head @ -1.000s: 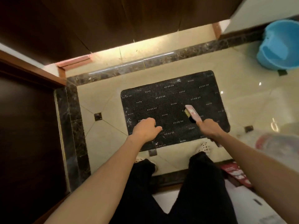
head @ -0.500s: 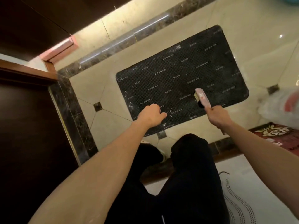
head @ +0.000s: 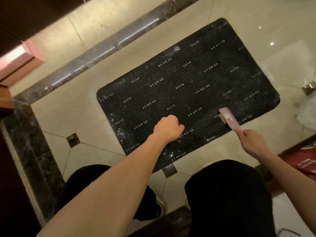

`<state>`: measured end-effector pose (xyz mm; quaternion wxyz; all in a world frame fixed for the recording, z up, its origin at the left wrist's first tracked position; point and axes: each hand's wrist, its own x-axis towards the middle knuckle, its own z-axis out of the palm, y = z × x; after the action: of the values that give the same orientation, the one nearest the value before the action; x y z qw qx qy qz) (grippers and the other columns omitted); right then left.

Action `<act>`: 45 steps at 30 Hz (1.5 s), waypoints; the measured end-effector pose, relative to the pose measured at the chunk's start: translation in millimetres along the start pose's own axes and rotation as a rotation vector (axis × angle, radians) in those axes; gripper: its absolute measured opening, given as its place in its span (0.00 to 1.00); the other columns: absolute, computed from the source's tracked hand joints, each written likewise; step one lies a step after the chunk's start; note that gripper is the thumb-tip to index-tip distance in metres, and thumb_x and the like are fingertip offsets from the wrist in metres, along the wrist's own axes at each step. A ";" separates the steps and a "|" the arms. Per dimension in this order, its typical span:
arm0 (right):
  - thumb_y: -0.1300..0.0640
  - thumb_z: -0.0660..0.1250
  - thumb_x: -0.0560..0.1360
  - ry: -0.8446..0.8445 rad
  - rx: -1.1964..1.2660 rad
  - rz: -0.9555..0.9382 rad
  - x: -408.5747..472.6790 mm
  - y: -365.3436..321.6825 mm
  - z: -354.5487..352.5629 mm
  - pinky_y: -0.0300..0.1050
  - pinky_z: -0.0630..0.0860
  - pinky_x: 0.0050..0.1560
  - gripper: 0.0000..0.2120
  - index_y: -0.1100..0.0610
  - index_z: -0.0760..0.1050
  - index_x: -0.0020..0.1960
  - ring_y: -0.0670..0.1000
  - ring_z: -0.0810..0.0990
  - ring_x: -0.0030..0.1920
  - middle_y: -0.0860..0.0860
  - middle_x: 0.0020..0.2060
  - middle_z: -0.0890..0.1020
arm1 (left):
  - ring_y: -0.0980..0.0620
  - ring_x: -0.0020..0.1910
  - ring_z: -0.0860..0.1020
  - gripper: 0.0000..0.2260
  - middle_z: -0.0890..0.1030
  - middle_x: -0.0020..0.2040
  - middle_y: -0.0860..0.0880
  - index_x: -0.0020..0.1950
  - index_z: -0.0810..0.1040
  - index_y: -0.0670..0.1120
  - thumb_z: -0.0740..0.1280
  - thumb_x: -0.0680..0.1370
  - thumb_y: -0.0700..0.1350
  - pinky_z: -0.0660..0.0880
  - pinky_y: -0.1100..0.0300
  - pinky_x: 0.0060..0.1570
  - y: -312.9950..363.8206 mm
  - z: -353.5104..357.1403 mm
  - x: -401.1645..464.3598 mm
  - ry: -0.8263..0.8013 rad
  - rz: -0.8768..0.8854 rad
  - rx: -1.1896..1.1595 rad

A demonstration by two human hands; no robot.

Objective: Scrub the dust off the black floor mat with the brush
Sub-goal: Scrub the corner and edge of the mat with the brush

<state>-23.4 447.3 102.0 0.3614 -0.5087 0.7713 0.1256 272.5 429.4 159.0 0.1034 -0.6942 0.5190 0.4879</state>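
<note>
The black floor mat (head: 188,93) lies at a slant on the cream tiled floor, with a fine grid, small white marks and pale dust along its left and near edges. My right hand (head: 253,142) grips the handle of a pink brush (head: 228,119), whose tan bristles rest on the mat near its near right edge. My left hand (head: 168,129) is curled into a fist and rests knuckles-down on the near left part of the mat, holding nothing that I can see.
A dark marble border (head: 95,55) runs along the far side and down the left (head: 29,151). Dark wooden door panels stand at left. My knees in black trousers (head: 227,195) are just before the mat. A red printed item (head: 306,161) lies at right.
The view has dropped closer to the mat and tilted. The brush has slid toward the mat's near right edge. My left fist has stayed on the near left part.
</note>
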 end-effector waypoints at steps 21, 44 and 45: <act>0.36 0.48 0.80 0.387 -0.264 -0.170 148.6 128.0 160.2 0.50 0.74 0.37 0.27 0.53 0.76 0.42 0.60 0.81 0.39 0.56 0.38 0.84 | 0.45 0.67 0.71 0.13 0.75 0.66 0.45 0.60 0.77 0.47 0.68 0.77 0.47 0.60 0.43 0.73 -33.5 222.4 207.6 0.580 0.521 0.237; 0.35 0.41 0.78 0.248 -0.413 -0.273 102.0 105.8 205.5 0.42 0.70 0.33 0.28 0.48 0.75 0.54 0.52 0.81 0.38 0.48 0.38 0.82 | 0.42 0.77 0.57 0.48 0.55 0.79 0.42 0.77 0.56 0.48 0.78 0.67 0.60 0.52 0.40 0.76 -40.7 212.1 210.9 0.355 0.435 0.630; 0.35 0.43 0.79 0.323 -0.426 -0.218 120.3 119.5 190.5 0.47 0.75 0.38 0.28 0.49 0.76 0.55 0.57 0.83 0.43 0.53 0.42 0.84 | 0.42 0.77 0.57 0.49 0.55 0.79 0.43 0.78 0.55 0.48 0.79 0.67 0.60 0.52 0.40 0.76 -40.6 211.8 210.6 0.346 0.433 0.639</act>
<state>-72.8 524.6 -136.0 0.1300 -0.6666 0.7157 0.1626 182.0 454.4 -127.4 0.1197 -0.5738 0.7878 0.1891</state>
